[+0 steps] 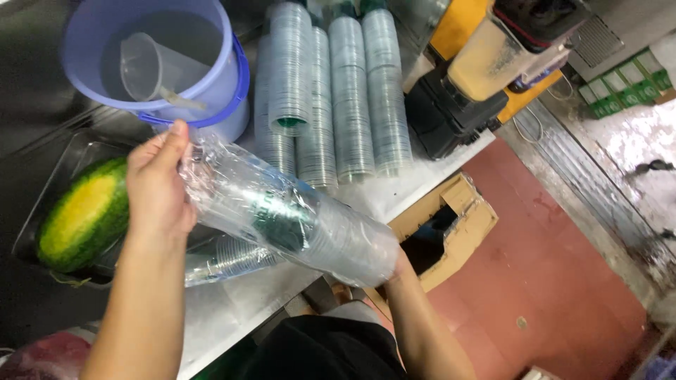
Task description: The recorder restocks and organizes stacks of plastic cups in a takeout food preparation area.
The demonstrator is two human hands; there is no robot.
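We hold a long sleeve of stacked clear plastic cups (296, 218), wrapped in crinkly film, slantwise above the pale counter (232, 309). Our left hand (158, 186) clasps its upper end, fingers curled round the wrapper; our right hand (401, 266) cups the lower end, mostly hidden. More ribbed cup stacks (338, 98) lie near a lilac bucket (176, 63) and a glossy watermelon (84, 214).

The long sleeve of stacked clear plastic cups (289, 218) is wrapped in thin, crinkled, glossy film. Behind it, the round lilac plastic bucket (211, 77) looks smooth and semi-matt. Left of the sleeve, the green-and-yellow watermelon (81, 214) has a waxy rind; the brown cardboard box (461, 218) right of it is matt.
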